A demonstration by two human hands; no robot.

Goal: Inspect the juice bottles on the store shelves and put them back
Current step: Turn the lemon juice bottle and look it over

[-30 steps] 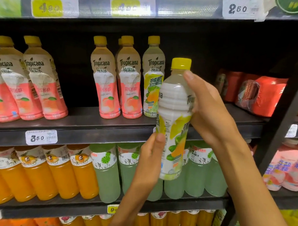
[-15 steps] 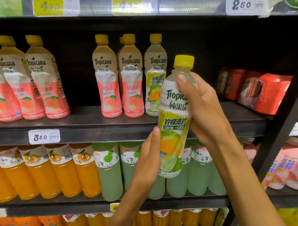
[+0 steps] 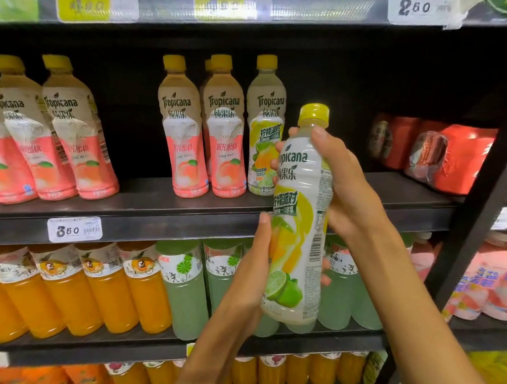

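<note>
The right hand [image 3: 345,190] is wrapped round the upper half of a lemon-lime juice bottle [image 3: 299,223], thumb across the front below the yellow cap [image 3: 313,115], fingertips showing past the bottle's left edge. The left hand [image 3: 251,279] holds the lower half, thumb lying up along the label's left side; its fingers are mostly hidden behind the bottle, with only tips peeking out on the right. The bottle is held roughly upright, leaning slightly, in front of the shelf edge [image 3: 158,225], off the shelf. Its brand name is partly covered by the right hand's fingers.

Behind it on the middle shelf stand another lemon-lime bottle [image 3: 265,125] and peach bottles [image 3: 182,130]; more peach bottles [image 3: 69,131] at far left are cut off by the frame. Below are orange drinks [image 3: 97,292] and pale green drinks [image 3: 184,290]. The red packs [image 3: 439,156] to the right are blurred. The upper price tags [image 3: 83,4] are hard to read.
</note>
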